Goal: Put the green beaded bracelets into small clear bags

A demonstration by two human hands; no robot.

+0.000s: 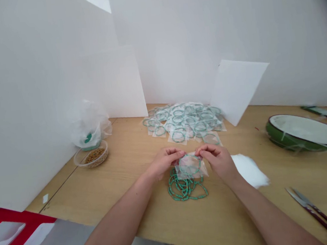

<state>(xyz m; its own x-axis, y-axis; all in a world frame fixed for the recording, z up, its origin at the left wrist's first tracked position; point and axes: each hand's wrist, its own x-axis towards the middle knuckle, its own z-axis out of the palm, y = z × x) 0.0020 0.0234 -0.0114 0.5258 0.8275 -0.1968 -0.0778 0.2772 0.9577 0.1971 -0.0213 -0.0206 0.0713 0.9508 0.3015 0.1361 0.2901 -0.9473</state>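
Between my two hands is a small clear plastic bag (191, 170) with a green beaded bracelet (180, 167) inside it. My left hand (168, 161) pinches the bag's upper left corner between thumb and fingers. At the upper right corner, my right hand (215, 160) has its thumb and fingertips closed on the bag's edge. Directly below lies a loose heap of green beaded bracelets (179, 193) on the table, partly covered by the bag. To the right of my right hand is a stack of white, thin sheets or bags (250, 171).
Bagged bracelets (185, 122) are piled at the back. A clear bowl of gold beads (95, 157) and a plastic bag with green pieces (88, 125) sit left. A green basin (303, 134) and scissors (312, 208) lie right. White panels (172, 43) enclose the table (222, 226).
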